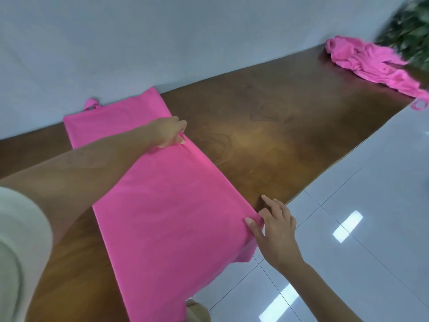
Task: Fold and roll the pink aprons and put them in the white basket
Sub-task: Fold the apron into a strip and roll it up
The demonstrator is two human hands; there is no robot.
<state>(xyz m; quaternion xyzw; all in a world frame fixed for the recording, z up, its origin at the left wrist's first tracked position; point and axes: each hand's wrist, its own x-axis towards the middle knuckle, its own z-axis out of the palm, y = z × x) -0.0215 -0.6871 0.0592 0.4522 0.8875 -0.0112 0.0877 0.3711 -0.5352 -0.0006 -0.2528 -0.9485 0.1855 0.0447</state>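
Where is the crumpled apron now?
In the head view, the crumpled apron lies at the far right end of the table, beside the plant, apart from the folded apron.

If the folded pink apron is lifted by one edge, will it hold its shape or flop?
Probably floppy: the folded apron lies flat and its near end droops over the table edge. Likely light, since the left hand and right hand handle it by pinching its edge. It may slide easily on the glossy wood.
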